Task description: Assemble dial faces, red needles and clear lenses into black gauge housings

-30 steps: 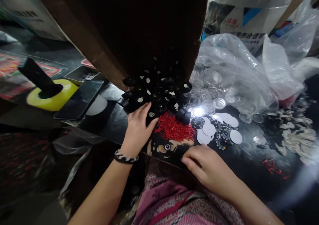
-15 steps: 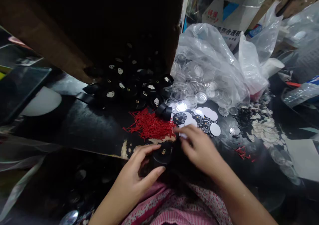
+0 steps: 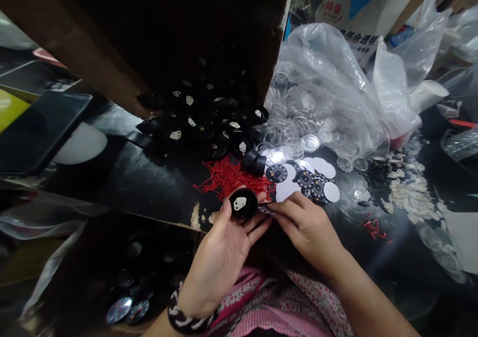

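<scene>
Held round case (image 3: 250, 204): was black, its plate (image 3: 239, 204) off-white with small dark dots.
Pinched piece (image 3: 266, 208): showed dark with pale marks, partly hidden.
Slivers (image 3: 226, 177): were vivid red.
Dials (image 3: 277, 173): were black, ringed with white markings and touched with orange.
Blank discs (image 3: 331, 192): were plain white.
Heaped cases (image 3: 213, 151): were black, several bearing off-white patches.
Plastic bag (image 3: 324, 53): was clear, with whitish glints.
Surface (image 3: 149, 182): was black, chipped to tan along the near edge.
Bracelet (image 3: 189, 322): was braided in black and white.
Clothing (image 3: 317, 297): was pink, part floral speckle, part fine stripe.
Carton (image 3: 364, 16): was whitish, with black and red characters and a blue triangle.
</scene>
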The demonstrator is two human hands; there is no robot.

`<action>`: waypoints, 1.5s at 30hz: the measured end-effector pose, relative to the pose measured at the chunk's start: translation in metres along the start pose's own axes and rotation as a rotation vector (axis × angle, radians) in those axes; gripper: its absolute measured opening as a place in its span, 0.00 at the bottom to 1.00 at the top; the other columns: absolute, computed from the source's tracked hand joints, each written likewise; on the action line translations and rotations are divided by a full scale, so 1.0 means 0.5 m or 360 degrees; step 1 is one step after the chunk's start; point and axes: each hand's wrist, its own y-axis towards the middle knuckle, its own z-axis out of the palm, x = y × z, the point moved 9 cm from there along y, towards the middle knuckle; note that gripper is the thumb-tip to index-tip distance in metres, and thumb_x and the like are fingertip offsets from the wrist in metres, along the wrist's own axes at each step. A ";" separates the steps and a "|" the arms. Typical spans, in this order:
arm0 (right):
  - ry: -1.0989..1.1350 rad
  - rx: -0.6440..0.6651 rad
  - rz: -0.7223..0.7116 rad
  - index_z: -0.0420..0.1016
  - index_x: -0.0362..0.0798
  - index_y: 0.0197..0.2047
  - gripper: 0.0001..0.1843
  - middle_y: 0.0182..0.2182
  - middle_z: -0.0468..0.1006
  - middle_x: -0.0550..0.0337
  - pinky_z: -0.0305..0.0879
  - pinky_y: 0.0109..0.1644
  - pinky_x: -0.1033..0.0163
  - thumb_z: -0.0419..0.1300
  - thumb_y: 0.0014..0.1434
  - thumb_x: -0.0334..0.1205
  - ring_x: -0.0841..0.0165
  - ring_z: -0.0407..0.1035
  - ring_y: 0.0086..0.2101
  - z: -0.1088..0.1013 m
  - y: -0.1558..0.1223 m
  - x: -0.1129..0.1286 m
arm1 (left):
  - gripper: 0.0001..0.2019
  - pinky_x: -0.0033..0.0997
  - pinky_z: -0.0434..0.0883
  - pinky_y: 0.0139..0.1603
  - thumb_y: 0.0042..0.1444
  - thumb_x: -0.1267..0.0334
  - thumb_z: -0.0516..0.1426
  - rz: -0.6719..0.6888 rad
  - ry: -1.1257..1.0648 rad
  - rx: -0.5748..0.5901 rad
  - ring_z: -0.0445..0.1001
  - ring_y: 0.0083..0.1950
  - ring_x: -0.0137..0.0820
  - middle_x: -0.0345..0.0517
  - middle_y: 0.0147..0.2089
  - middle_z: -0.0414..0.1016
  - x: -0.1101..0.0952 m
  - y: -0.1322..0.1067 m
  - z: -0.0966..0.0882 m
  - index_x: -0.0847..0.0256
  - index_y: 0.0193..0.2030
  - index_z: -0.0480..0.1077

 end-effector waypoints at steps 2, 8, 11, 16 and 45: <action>0.0080 0.0049 -0.0010 0.78 0.49 0.48 0.12 0.34 0.77 0.55 0.66 0.39 0.61 0.57 0.65 0.39 0.66 0.71 0.34 0.013 -0.006 0.008 | 0.20 0.45 0.73 0.56 0.65 0.52 0.51 0.0055 -0.0027 -0.0043 0.74 0.57 0.43 0.54 0.55 0.77 -0.001 0.000 -0.003 0.56 0.60 0.66; 0.0603 -0.0144 0.0415 0.76 0.51 0.46 0.10 0.37 0.79 0.62 0.67 0.40 0.64 0.60 0.61 0.33 0.70 0.72 0.35 0.002 -0.013 -0.041 | 0.21 0.42 0.73 0.56 0.64 0.54 0.53 0.0184 0.0040 -0.0074 0.73 0.59 0.40 0.53 0.55 0.77 0.003 -0.006 -0.012 0.53 0.62 0.65; 0.0725 -0.0193 0.0495 0.74 0.52 0.48 0.12 0.38 0.79 0.63 0.67 0.39 0.65 0.59 0.61 0.33 0.70 0.72 0.35 -0.003 -0.012 -0.038 | 0.20 0.37 0.73 0.57 0.62 0.56 0.56 0.0211 0.0198 -0.0072 0.71 0.61 0.38 0.48 0.58 0.75 0.006 -0.010 -0.011 0.50 0.61 0.67; 0.0637 -0.0285 0.0287 0.77 0.51 0.42 0.09 0.35 0.75 0.62 0.65 0.42 0.66 0.58 0.62 0.30 0.72 0.70 0.37 -0.017 0.009 0.011 | 0.15 0.29 0.70 0.59 0.60 0.58 0.59 0.0211 0.0343 -0.0009 0.65 0.66 0.36 0.40 0.61 0.72 0.024 -0.014 0.002 0.48 0.53 0.75; -0.0848 0.0288 0.0198 0.73 0.45 0.36 0.09 0.34 0.77 0.50 0.55 0.39 0.55 0.53 0.65 0.38 0.57 0.69 0.36 0.059 0.068 -0.025 | 0.12 0.38 0.73 0.55 0.58 0.62 0.60 0.0296 0.0698 -0.0104 0.74 0.56 0.40 0.47 0.53 0.77 -0.018 -0.033 -0.060 0.56 0.50 0.72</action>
